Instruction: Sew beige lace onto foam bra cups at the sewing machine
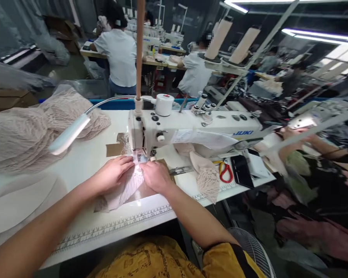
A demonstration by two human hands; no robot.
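Note:
A piece of pale pink lace fabric (127, 189) lies under the needle area of a white sewing machine (174, 129). On the fabric's left side my left hand (114, 173) rests palm down, fingers stretched toward the presser foot. My right hand (156, 175) is on the other side of the foot, its fingers bent and closed on the fabric's edge; their tips are partly hidden. Bright light falls on the lace between both hands. To the right of my right hand, another lace piece (208, 179) hangs over the table's front edge.
Stacked lace pieces (20, 135) fill the table's left, beneath a lamp (69, 135). Pale cut panels (17, 204) lie nearer. Red-handled snips (226, 173) and a black phone (241, 170) sit at right. A printed ruler (127, 222) lines the front edge. Co-workers (118, 54) sit beyond.

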